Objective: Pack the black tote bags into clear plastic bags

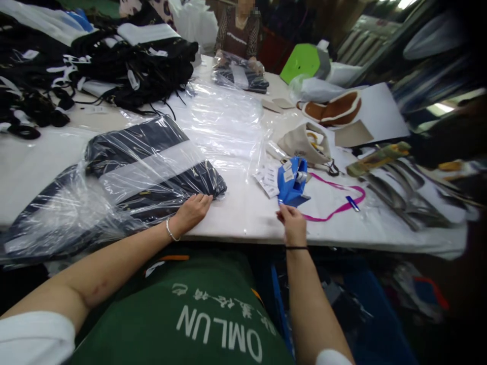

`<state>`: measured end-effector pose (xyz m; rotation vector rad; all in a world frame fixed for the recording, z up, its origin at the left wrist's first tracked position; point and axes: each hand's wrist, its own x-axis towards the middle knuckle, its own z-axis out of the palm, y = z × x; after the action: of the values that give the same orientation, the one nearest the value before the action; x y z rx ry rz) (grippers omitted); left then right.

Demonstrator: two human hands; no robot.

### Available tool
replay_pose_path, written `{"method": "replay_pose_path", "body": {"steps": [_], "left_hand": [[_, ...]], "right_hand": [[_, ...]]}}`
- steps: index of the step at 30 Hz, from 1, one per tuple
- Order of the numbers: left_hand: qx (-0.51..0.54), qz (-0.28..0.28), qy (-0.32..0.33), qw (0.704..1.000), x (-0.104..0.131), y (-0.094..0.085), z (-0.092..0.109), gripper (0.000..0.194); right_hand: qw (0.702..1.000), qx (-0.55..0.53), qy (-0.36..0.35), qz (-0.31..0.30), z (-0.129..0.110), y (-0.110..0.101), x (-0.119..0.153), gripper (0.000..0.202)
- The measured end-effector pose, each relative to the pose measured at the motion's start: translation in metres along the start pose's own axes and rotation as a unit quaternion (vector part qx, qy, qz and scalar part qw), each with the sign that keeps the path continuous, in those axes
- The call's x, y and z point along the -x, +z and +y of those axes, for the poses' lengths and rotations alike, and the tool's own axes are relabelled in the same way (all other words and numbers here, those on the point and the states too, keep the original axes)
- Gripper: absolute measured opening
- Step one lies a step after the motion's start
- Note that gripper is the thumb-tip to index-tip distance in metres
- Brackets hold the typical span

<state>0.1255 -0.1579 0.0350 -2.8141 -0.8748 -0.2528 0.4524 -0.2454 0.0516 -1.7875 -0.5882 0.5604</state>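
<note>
Dark folded garments with a pale band lie in a clear plastic bag (152, 167) at the table's left front. My left hand (193, 212) is closed on the bag's lower right corner, fingers bent over the film and thumb side hidden. Farther right, my right hand (292, 222) is pinched at the front tip of a blue tape dispenser (291, 181). What lies between those fingertips is too small to make out. White barcode labels (269, 181) lie at the dispenser's left side, and some stick to it.
Flat clear plastic bags (224, 121) cover the table's middle. Black garments with tags (133, 66) are heaped at the back left. A magenta strap (357, 192), a small blue cutter (352, 204) and a cloth pouch (306, 144) lie right. Across the table stands a co-worker (239, 33) with another package.
</note>
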Motion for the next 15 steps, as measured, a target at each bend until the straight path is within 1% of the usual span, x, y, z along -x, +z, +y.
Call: {"method": "replay_pose_path", "body": {"steps": [1,2,3,4,5,6,7,9,11,13,15], "left_hand": [[0.001,0.002,-0.002,1.000,0.000,0.000,0.000,0.040],[0.003,0.003,-0.005,1.000,0.001,0.000,0.000,0.040],[0.007,0.005,-0.007,1.000,0.001,0.000,-0.001,0.039],[0.012,0.008,-0.010,1.000,0.001,0.000,-0.001,0.039],[0.017,0.012,-0.011,1.000,0.002,0.001,-0.001,0.038],[0.023,0.016,-0.010,1.000,0.002,0.001,-0.001,0.036],[0.026,0.020,-0.011,0.999,0.002,0.002,-0.001,0.034],[0.022,0.022,-0.019,0.999,0.001,0.003,-0.001,0.030],[0.008,0.021,-0.036,0.999,-0.001,0.004,0.000,0.028],[-0.004,0.019,-0.048,0.999,-0.005,0.003,0.001,0.027],[-0.012,0.010,-0.041,0.999,-0.010,0.000,0.000,0.027]], "right_hand": [[0.995,-0.016,0.014,-0.096,-0.006,0.024,0.018,0.043],[0.983,-0.021,0.023,-0.179,-0.011,0.050,0.036,0.043],[0.970,-0.017,0.024,-0.240,-0.017,0.076,0.051,0.042],[0.961,-0.006,0.019,-0.276,-0.021,0.101,0.062,0.040],[0.957,0.018,0.008,-0.289,-0.024,0.123,0.070,0.037],[0.957,0.054,-0.010,-0.286,-0.027,0.141,0.074,0.033],[0.957,0.100,-0.032,-0.269,-0.028,0.154,0.074,0.029],[0.950,0.193,-0.079,-0.234,-0.028,0.168,0.070,0.026],[0.936,0.249,-0.110,-0.223,-0.028,0.171,0.064,0.025],[0.930,0.262,-0.122,-0.229,-0.027,0.167,0.060,0.025],[0.936,0.232,-0.105,-0.245,-0.026,0.161,0.059,0.024]]}}
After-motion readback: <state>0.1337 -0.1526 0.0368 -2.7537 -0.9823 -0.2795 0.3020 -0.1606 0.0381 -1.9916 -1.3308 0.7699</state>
